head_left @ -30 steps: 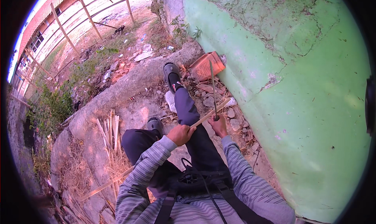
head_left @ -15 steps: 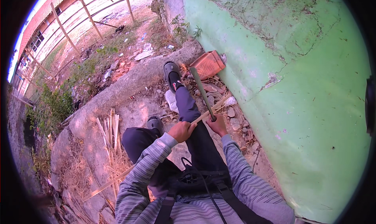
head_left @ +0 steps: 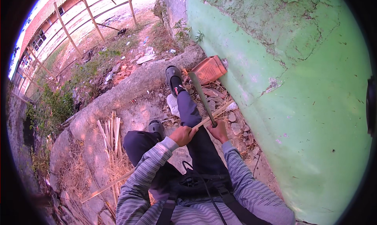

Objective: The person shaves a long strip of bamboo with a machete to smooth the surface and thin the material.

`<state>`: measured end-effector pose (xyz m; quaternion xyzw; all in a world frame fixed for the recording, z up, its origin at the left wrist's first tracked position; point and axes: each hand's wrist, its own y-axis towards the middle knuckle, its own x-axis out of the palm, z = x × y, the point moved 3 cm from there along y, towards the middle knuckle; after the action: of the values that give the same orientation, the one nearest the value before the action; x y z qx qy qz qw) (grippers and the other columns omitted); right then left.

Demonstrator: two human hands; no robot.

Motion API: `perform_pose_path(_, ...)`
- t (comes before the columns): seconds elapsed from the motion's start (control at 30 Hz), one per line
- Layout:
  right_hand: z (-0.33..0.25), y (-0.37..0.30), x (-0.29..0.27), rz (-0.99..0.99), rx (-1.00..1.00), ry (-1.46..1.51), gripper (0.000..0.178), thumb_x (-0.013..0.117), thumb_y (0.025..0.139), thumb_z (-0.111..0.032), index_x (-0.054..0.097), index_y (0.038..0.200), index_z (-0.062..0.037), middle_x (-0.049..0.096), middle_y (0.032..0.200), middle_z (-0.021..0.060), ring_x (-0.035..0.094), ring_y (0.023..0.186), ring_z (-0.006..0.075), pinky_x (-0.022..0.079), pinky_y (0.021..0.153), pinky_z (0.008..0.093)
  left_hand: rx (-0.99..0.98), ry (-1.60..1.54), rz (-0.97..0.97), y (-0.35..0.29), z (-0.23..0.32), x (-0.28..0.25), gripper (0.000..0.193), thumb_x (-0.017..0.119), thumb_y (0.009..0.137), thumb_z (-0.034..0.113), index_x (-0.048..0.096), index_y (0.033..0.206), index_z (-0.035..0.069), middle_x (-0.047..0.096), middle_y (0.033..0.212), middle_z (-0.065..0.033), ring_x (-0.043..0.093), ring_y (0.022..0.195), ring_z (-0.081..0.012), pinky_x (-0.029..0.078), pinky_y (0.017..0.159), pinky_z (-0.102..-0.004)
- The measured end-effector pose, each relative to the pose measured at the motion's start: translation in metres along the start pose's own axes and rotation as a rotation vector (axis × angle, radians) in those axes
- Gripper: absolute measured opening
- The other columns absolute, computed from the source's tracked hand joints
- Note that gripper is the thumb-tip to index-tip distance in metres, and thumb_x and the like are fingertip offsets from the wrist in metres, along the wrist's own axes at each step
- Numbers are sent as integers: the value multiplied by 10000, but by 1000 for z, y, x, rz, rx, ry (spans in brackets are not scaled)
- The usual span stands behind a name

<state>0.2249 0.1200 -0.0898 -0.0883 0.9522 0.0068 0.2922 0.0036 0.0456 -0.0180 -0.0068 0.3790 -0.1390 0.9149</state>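
My left hand (head_left: pixel 183 135) is closed around a long, pale strip of split bamboo (head_left: pixel 201 123). The strip slants over my thigh, its far end towards the green wall and its rear end (head_left: pixel 106 187) reaching out past my left arm. In my right hand (head_left: pixel 218 131) is the handle of a machete (head_left: pixel 202 97). Its long dark blade points forward and a little left, tip near an orange plastic crate. Just ahead of my right fist, the blade crosses the strip; whether its edge is biting into it I cannot tell.
A cracked green wall (head_left: pixel 310 119) rises close on my right. Rubble (head_left: pixel 235 127) and the orange crate (head_left: pixel 209 69) lie along its foot. To my left is a bundle of split bamboo pieces (head_left: pixel 114 132) with dry shavings (head_left: pixel 112 166). A low concrete ridge (head_left: pixel 118 89) runs beyond my feet.
My right hand and the machete have come slightly nearer to me. My left hand keeps its hold on the strip. The view has shifted a little.
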Motion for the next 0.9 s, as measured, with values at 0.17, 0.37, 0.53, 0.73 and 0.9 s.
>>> perform_pose_path(0.17,45,24,-13,114,117,237,230,746,787,-67,534,700,-86,531,608,-26,498,529,91,388,510,302,37,-1,-22,7,8,4,554,520,1059,410,672,794,-51,635,731,-308,644,735,-504,505,692,-571)
perform_pose_path(0.37,-2,-9,2,-47,69,144,272,773,765,-117,521,677,-63,517,592,3,497,576,106,414,559,324,31,-31,-37,-4,-2,-2,557,498,1075,390,636,790,-67,608,708,-300,627,712,-494,480,669,-551)
perform_pose_path(0.53,7,11,-7,4,28,81,285,764,770,-167,531,670,-38,544,589,44,525,569,135,437,574,357,28,-60,-62,2,0,-4,564,494,1080,388,632,791,-76,605,688,-283,636,691,-468,478,666,-533)
perform_pose_path(0.73,50,42,-30,122,155,215,240,745,779,-131,539,674,-67,558,608,1,518,573,104,430,568,326,33,-43,-91,7,4,-1,559,482,1084,392,641,820,-75,623,718,-279,650,727,-463,489,686,-521)
perform_pose_path(0.9,26,6,-10,17,28,134,238,748,789,-147,553,679,-65,566,601,-7,523,561,93,428,550,311,8,-17,-102,4,1,-4,544,479,1086,383,646,843,-74,625,733,-286,649,735,-467,492,690,-518)
